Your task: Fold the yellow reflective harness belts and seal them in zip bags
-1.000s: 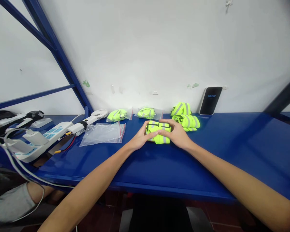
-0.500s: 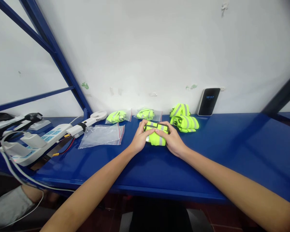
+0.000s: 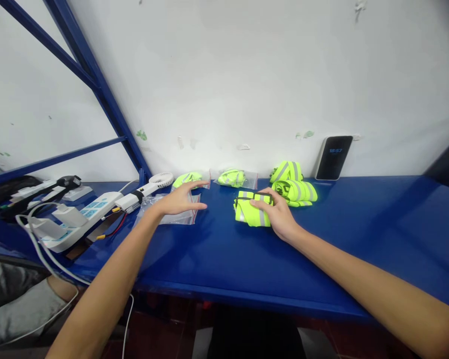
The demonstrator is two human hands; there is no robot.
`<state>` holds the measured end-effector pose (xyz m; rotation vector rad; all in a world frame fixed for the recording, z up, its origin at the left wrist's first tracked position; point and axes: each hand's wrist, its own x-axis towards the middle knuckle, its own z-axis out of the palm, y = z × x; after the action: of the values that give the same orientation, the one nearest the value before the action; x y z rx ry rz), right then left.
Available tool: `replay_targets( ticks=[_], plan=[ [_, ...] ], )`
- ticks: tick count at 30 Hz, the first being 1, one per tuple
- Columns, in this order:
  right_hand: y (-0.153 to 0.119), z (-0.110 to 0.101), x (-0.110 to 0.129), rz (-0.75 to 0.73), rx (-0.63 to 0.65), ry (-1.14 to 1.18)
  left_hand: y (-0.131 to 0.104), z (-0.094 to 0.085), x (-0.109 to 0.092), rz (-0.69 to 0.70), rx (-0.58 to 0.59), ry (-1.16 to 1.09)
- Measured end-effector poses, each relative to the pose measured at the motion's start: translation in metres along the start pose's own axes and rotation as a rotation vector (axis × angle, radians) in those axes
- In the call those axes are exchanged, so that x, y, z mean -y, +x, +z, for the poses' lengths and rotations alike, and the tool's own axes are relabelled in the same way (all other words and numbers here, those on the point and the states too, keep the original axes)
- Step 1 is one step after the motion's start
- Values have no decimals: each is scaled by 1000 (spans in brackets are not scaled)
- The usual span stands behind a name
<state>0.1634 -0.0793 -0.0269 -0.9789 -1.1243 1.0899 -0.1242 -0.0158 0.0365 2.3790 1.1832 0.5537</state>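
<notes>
Two far bundles (image 3: 232, 178) are bagged; far-right rolls (image 3: 296, 192) are not; a yellow bundle (image 3: 248, 211) is gripped by the right hand (image 3: 279, 211), the left hand (image 3: 176, 201) spread open near clear bags (image 3: 177, 218).

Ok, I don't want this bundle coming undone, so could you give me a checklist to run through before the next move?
1. Right hand gripping the yellow bundle: ok, its thumb lies over the top.
2. Bundle rolled up: ok, compact. Whether it would hold if released: cannot tell.
3. Left hand free: ok, open and holding nothing.
4. Flat clear bags fully in sight: not ok, the left hand and forearm cover part of them.
5. Bag mouths open: cannot tell.
6. Bundle apart from the bagged bundles by the wall: ok, they lie farther back.
</notes>
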Motion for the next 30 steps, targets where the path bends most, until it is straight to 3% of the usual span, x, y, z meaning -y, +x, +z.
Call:
replay_targets(
  ticks=[2,5,11,15,18,23,27,30],
  plan=[
    [-2,3,1,4,24,-31,-9,-16,19,-121,96,131],
    [-4,6,2,-17,53,-98,-19,-22,40,-240,190,210],
    [-3,3,-1,-21,68,-108,-16,-10,54,-167,107,189],
    [-2,1,0,-38,68,-123,-10,-3,51,-181,143,268],
    [-2,0,0,-48,61,-116,-8,-1,42,-148,106,329],
    [0,0,2,15,19,55,0,3,-2,105,-152,250],
    [4,-1,8,75,-85,248,18,25,-40,305,-216,190],
    [8,-4,11,39,-169,319,31,50,-53,425,-214,134]
  ],
)
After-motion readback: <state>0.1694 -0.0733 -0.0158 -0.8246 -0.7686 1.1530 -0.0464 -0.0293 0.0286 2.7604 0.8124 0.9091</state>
